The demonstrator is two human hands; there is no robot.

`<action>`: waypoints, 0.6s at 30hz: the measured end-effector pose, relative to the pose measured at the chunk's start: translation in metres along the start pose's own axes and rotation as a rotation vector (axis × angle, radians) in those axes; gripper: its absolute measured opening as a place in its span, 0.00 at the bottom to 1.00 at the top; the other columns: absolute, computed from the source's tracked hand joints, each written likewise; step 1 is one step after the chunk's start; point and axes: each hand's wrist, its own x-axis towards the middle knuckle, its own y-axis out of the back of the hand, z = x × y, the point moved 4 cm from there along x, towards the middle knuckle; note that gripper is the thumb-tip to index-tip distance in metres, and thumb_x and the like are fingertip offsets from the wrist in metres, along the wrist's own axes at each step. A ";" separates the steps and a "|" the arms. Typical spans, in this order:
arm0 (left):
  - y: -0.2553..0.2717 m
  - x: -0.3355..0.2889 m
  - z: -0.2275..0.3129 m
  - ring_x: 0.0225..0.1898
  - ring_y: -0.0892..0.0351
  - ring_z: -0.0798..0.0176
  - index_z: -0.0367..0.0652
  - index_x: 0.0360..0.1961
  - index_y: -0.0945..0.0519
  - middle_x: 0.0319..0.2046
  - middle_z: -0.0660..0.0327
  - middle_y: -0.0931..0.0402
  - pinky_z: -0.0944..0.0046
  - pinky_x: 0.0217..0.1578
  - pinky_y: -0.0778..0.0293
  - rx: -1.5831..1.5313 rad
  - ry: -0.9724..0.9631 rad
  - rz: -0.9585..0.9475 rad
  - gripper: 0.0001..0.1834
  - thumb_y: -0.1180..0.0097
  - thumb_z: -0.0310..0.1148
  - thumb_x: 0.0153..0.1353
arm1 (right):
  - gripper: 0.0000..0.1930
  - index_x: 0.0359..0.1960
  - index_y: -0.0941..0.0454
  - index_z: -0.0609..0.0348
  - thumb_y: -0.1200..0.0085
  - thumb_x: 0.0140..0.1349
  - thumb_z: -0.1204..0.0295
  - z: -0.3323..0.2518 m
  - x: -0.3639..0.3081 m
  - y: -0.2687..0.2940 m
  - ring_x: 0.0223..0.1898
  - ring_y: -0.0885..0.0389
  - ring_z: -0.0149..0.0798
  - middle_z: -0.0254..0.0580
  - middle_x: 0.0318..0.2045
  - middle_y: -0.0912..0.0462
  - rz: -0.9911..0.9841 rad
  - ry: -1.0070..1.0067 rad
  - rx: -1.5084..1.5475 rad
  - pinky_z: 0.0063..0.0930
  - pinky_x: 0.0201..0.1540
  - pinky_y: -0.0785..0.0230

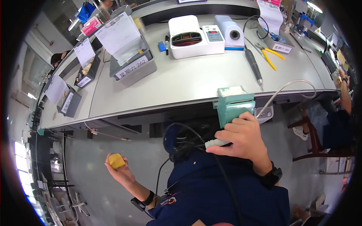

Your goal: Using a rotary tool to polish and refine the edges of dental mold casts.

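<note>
Yellow block (117,161) looks matt and a bit chalky. Pale handpiece (217,143) is ribbed, probably plastic. Green bench box (223,115) is kinda glossy in front, with a rough whitish patch on top. Benchtop (177,83)'s smooth with a soft sheen, grey tray (141,73) is plastic, white case (196,49) is shiny plastic. Pliers (269,58): metal, smooth yellow grips. Navy shirt (226,199): matt cloth. Reddish-brown chair (322,153) seems wooden.

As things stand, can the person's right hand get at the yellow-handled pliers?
Probably not straight away: the right hand is wrapped around a pale grey handle, with a green fixture just ahead. If freed, it likely could, since nothing covers the yellow-handled pliers on the bench.
</note>
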 end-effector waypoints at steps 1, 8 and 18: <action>-0.003 -0.001 0.002 0.34 0.23 0.60 0.45 0.57 0.29 0.41 0.56 0.23 0.70 0.30 0.30 0.007 -0.016 0.010 0.25 0.62 0.54 0.74 | 0.22 0.16 0.26 0.45 0.31 0.45 0.46 -0.001 0.000 0.001 0.18 0.35 0.30 0.25 0.14 0.37 0.008 0.010 0.016 0.26 0.31 0.44; -0.017 -0.005 -0.004 0.21 0.30 0.68 0.47 0.52 0.30 0.31 0.60 0.27 0.72 0.19 0.37 0.080 -0.021 -0.074 0.12 0.57 0.39 0.72 | 0.19 0.16 0.25 0.44 0.29 0.40 0.48 -0.005 0.003 0.006 0.19 0.34 0.33 0.26 0.14 0.35 -0.022 0.045 0.014 0.30 0.30 0.47; -0.032 -0.006 -0.008 0.21 0.37 0.69 0.53 0.48 0.37 0.38 0.58 0.29 0.72 0.22 0.41 -0.216 0.020 -0.139 0.23 0.48 0.23 0.52 | 0.21 0.17 0.22 0.46 0.29 0.38 0.46 -0.005 -0.005 0.006 0.18 0.33 0.35 0.27 0.13 0.34 -0.015 0.003 -0.014 0.33 0.31 0.47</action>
